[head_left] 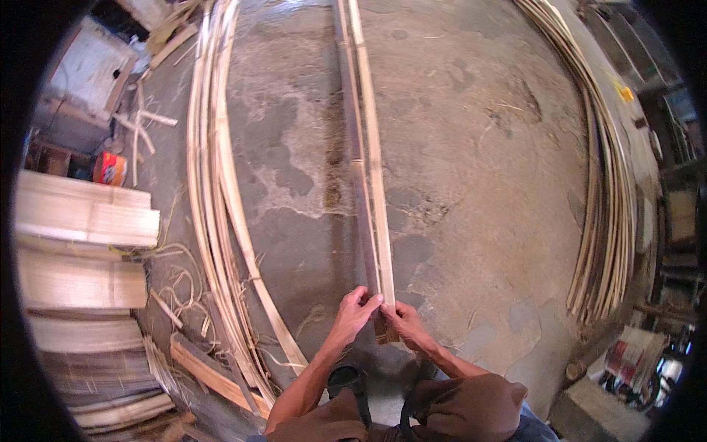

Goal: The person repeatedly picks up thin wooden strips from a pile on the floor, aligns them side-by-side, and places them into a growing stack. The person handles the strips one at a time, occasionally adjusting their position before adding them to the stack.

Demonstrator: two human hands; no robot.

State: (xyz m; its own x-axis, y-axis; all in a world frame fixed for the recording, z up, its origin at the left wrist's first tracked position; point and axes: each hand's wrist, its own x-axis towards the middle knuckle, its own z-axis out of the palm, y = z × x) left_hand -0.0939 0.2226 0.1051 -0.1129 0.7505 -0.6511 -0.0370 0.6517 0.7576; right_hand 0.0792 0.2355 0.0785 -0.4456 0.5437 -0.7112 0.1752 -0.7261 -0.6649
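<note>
Two long bamboo strips run away from me across the floor, nearly side by side and meeting at their near ends. The left one is a dark strip [365, 214]; the right one is a pale strip [374, 155]. My left hand [355, 315] is closed on the near ends from the left, its thumb lying over the strips. From the right, my right hand [406, 325] pinches the near part of the pale strip. A short dark end pokes out below my fingers, between the two hands. My fingertips under the strips are hidden.
Long pale strips [200, 169] lie on the concrete floor [479, 191] at left. Stacked pale slats [81, 280], curled shavings [188, 287] and an orange container [110, 169] are farther left. A bundle of thin strips [611, 221] curves along the right, near a grey block [600, 412].
</note>
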